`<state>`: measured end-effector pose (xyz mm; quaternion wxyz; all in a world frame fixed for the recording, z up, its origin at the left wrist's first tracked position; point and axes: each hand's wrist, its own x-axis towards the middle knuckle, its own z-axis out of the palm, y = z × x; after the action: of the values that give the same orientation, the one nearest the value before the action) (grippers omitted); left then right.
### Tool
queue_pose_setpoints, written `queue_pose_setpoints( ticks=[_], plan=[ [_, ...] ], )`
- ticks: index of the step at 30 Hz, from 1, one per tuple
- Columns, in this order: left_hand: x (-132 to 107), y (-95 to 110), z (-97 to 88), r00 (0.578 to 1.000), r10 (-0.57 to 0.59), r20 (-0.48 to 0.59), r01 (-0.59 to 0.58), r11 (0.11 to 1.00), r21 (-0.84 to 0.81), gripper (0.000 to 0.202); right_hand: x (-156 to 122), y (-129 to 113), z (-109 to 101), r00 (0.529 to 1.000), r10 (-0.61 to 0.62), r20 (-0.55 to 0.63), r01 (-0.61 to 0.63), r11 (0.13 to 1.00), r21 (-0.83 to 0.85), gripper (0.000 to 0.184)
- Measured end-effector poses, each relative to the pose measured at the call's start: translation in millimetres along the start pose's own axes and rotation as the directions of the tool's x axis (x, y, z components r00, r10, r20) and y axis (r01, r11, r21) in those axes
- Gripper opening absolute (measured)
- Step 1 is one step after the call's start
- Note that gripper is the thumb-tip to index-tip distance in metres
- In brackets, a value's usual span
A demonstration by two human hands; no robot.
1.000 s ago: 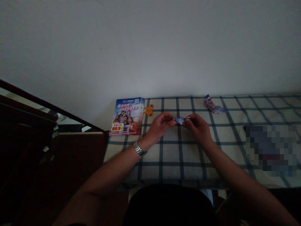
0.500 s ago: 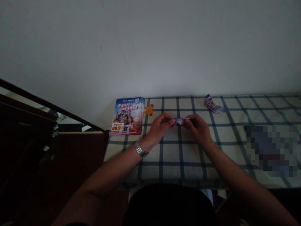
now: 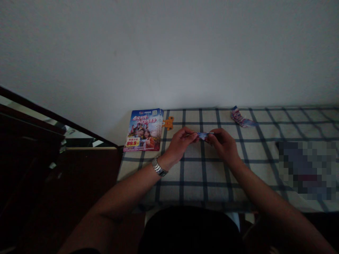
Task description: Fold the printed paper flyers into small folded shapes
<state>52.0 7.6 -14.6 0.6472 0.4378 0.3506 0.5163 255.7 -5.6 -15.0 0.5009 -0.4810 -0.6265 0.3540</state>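
Between my two hands is a small folded piece of printed paper (image 3: pixel 202 135), blue and white with some red. My left hand (image 3: pixel 182 141) pinches its left end between thumb and fingers; a silver watch (image 3: pixel 159 167) is on that wrist. My right hand (image 3: pixel 224 144) pinches the right end. Both hands are just over the checked cloth (image 3: pixel 193 173), and the fingers hide the paper's ends. Left of my left hand lies a stack of printed flyers (image 3: pixel 144 130), with a flat orange animal-shaped piece (image 3: pixel 167 123) beside it.
A crumpled, folded strip of printed paper (image 3: pixel 241 118) lies on the cloth toward the back right. At the far right is a blurred-out dark object (image 3: pixel 304 169). A pale wall (image 3: pixel 185 53) rises behind the table, and dark furniture (image 3: pixel 26 148) stands at the left.
Both hands keep their pinch on the folded paper and have hardly moved. Its visible surface has shifted slightly; the view has moved a little.
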Motion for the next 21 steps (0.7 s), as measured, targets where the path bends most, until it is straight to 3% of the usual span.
queue_pose_setpoints(
  ticks=[16, 21],
  plan=[
    [-1.3, 2.3, 3.3, 1.000, -0.014, -0.001, 0.013, 0.996, -0.083, 0.034, -0.4, -2.2, 1.4, 1.000, 0.014, -0.006, -0.014, 1.000, 0.019, 0.027],
    [-2.0, 5.0, 1.0, 0.999, -0.030, 0.034, 0.030, 1.000, -0.002, 0.029, -0.1, 0.5, 1.3, 1.000, 0.023, 0.001, -0.023, 0.999, 0.024, 0.027]
  ],
)
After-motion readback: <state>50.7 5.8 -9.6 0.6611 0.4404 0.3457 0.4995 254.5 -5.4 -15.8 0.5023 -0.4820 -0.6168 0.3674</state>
